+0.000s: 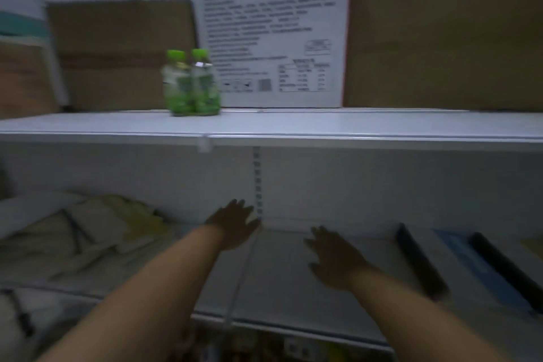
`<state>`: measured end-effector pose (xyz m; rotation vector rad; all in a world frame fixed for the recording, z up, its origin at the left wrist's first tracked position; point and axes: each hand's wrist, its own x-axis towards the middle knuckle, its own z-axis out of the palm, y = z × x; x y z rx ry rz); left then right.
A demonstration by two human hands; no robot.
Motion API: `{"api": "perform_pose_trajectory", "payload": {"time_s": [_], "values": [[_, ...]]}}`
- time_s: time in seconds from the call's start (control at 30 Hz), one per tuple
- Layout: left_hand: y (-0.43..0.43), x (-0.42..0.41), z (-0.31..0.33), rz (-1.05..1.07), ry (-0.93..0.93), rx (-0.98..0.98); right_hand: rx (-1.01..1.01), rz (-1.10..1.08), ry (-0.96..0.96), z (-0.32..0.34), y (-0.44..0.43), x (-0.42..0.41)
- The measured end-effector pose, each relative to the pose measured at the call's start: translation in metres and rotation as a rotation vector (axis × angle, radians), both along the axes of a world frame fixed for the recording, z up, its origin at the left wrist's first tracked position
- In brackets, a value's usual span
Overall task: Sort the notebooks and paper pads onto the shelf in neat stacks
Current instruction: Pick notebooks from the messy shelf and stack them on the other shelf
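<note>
Reaching over the lower shelf (279, 288) with left hand (235, 225) and right hand (335, 256), fingers spread loose, gripping nothing.

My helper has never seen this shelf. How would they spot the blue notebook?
Find the lower white shelf, under the one bearing green-capped bottles. At its right end, past the right hand, lies the blue notebook. It is the only blue thing there, flat between two long black items.

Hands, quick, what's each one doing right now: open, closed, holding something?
Left hand: open, fingers spread, holding nothing.
Right hand: open, fingers spread, holding nothing.
</note>
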<state>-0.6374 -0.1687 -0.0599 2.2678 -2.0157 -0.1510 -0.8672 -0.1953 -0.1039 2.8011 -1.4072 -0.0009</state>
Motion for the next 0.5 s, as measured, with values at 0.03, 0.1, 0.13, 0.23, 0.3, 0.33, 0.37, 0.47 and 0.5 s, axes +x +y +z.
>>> {"api": "perform_pose_trajectory", "payload": {"time_s": [0.03, 0.1, 0.13, 0.23, 0.3, 0.33, 0.37, 0.47, 0.5], "values": [[0.018, 0.034, 0.006, 0.063, -0.073, 0.017, 0.056, 0.074, -0.012, 0.0, 0.012, 0.035], [0.06, 0.091, 0.011, 0.154, -0.137, 0.015, 0.072, 0.214, -0.033, -0.006, 0.033, 0.1], [0.083, 0.116, 0.011, 0.192, -0.137, 0.006, 0.072, 0.269, -0.009, -0.006, 0.046, 0.13], [0.149, 0.177, 0.006, 0.277, -0.15, -0.006, 0.053, 0.394, 0.057, -0.005, 0.082, 0.205], [0.183, 0.212, 0.002, 0.334, -0.125, 0.024, 0.065, 0.438, 0.065, -0.004, 0.1, 0.243], [0.196, 0.227, 0.001, 0.362, -0.098, 0.033, 0.074, 0.453, 0.075, -0.006, 0.106, 0.258], [0.207, 0.242, -0.002, 0.384, -0.076, 0.034, 0.079, 0.47, 0.097, -0.008, 0.109, 0.273], [0.225, 0.273, -0.013, 0.438, -0.014, 0.02, 0.069, 0.511, 0.145, -0.013, 0.113, 0.313], [0.228, 0.28, -0.016, 0.443, 0.002, 0.016, 0.05, 0.514, 0.139, -0.015, 0.111, 0.328]]}}
